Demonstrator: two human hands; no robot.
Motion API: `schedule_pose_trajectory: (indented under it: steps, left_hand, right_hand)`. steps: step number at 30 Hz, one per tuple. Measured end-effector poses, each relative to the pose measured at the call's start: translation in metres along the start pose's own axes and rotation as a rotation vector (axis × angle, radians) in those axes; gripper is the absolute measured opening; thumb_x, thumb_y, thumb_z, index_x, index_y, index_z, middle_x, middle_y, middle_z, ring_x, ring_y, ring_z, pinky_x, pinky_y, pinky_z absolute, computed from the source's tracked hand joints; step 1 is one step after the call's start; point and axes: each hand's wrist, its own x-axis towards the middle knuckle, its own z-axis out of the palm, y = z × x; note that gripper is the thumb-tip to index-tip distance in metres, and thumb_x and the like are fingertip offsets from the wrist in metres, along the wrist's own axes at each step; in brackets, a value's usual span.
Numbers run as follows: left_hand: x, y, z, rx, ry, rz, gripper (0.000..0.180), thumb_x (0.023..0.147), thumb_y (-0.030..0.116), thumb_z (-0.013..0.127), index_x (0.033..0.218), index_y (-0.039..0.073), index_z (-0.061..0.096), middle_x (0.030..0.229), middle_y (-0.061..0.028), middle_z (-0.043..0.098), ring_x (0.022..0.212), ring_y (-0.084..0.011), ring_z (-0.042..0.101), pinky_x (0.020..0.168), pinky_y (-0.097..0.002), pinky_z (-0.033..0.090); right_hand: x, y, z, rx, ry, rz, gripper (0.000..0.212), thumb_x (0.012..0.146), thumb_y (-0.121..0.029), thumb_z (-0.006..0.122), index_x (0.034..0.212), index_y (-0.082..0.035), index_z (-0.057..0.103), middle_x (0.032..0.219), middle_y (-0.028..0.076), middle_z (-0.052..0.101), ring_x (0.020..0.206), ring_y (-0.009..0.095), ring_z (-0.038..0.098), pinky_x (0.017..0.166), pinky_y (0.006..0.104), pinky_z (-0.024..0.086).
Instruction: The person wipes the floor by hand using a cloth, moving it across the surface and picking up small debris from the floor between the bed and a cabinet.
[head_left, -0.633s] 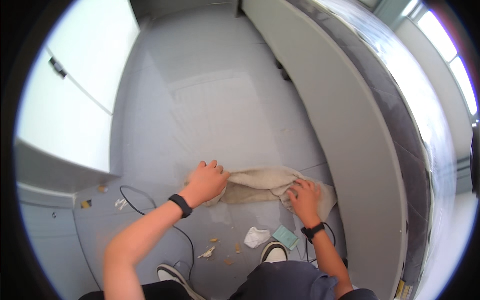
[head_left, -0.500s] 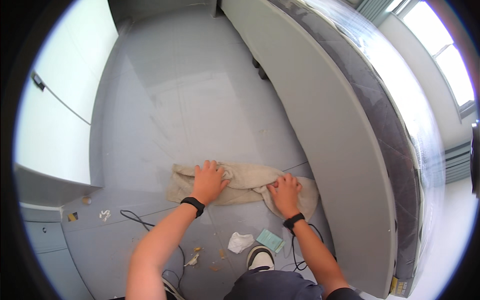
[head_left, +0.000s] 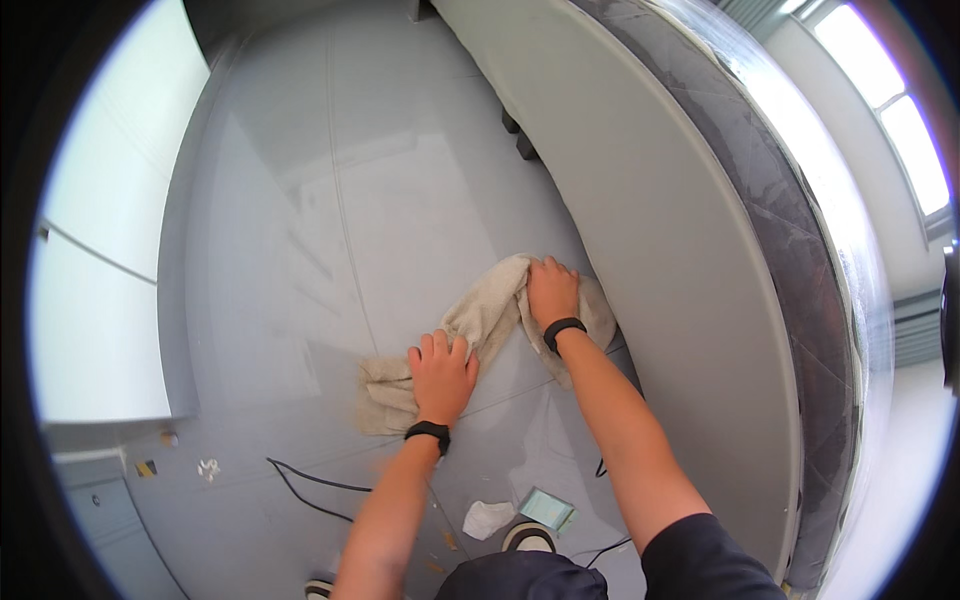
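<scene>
On the floor (head_left: 260, 300) beside the bed panel (head_left: 680, 250): beige cloth (head_left: 492, 303), soft, with a nubby surface, bunched into a crooked band; loose folds at its left end, a rounded flap at its right end close to the panel.
Left hand (head_left: 441, 380): palm down on the cloth's left part, fingers slightly bent and slightly spread, touching the fabric; whether they pinch a fold, I cannot tell.
Right hand (head_left: 553, 292): on the cloth's upper bend, fingers curled and near one another; the thumb does not show clearly, so I cannot tell whether they grip or only press.
Wrists: a black band (head_left: 429, 432) on each.
Floor finish: smooth, glossy grey, crossed by thin seams.
Near the shoe (head_left: 529, 538): crumpled white tissue (head_left: 488, 519), just beside a flat teal packet (head_left: 547, 508).
Cable (head_left: 310, 478): thin, black, bent beside the left forearm.
Mattress (head_left: 790, 240): dark grey, quilted, under shiny clear film (head_left: 815, 150).
Cabinet (head_left: 100, 330): smooth and white, at left.
</scene>
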Motion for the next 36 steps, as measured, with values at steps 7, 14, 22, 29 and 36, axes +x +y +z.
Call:
schedule_pose_trajectory:
  steps: [7,14,22,29,36]
  left_hand:
    - [-0.027,-0.022,-0.017,-0.025,-0.154,0.035,0.024,0.081,0.029,0.074,0.091,0.012,0.061,0.095,-0.009,0.056,0.093,-0.0292,0.053,0.079,-0.0443,0.037]
    - [-0.003,-0.004,0.001,-0.106,-0.148,-0.039,0.024,0.076,0.028,0.076,0.088,0.013,0.062,0.093,-0.0073,0.057,0.091,-0.0285,0.054,0.079,-0.0442,0.037]
    - [-0.02,-0.012,-0.01,-0.112,-0.209,-0.015,0.026,0.073,0.029,0.074,0.085,0.013,0.058,0.09,-0.0077,0.056,0.089,-0.0288,0.054,0.08,-0.0444,0.037]
    - [-0.009,-0.011,-0.006,-0.103,-0.269,-0.094,0.027,0.073,0.028,0.074,0.083,0.011,0.055,0.093,-0.0094,0.054,0.091,-0.0305,0.053,0.081,-0.0449,0.037]
    - [-0.003,0.004,0.001,-0.098,-0.237,-0.041,0.028,0.073,0.03,0.076,0.086,0.013,0.057,0.094,-0.0084,0.054,0.092,-0.0298,0.053,0.08,-0.0446,0.037]
  right_hand:
    - [-0.067,-0.035,-0.01,0.149,-0.333,-0.137,0.019,0.093,-0.021,0.059,0.084,-0.011,0.071,0.093,0.01,0.069,0.088,0.03,0.069,0.085,0.0493,0.048]
    - [0.028,-0.012,-0.004,0.026,-0.057,-0.123,0.017,0.087,-0.017,0.061,0.074,-0.011,0.07,0.088,0.012,0.069,0.082,0.03,0.066,0.08,0.0454,0.045]
    - [-0.002,-0.04,0.007,0.387,-0.192,-0.592,0.017,0.083,-0.025,0.067,0.074,-0.011,0.063,0.078,0.008,0.064,0.077,0.029,0.063,0.077,0.0439,0.044]
    - [0.006,-0.029,0.009,0.342,-0.057,-0.302,0.017,0.081,-0.024,0.07,0.076,-0.01,0.062,0.081,0.01,0.06,0.08,0.03,0.06,0.08,0.0438,0.044]
    - [0.063,-0.007,0.016,0.321,-0.145,-0.477,0.023,0.078,-0.031,0.074,0.085,-0.011,0.064,0.087,0.008,0.061,0.089,0.029,0.061,0.085,0.0449,0.043]
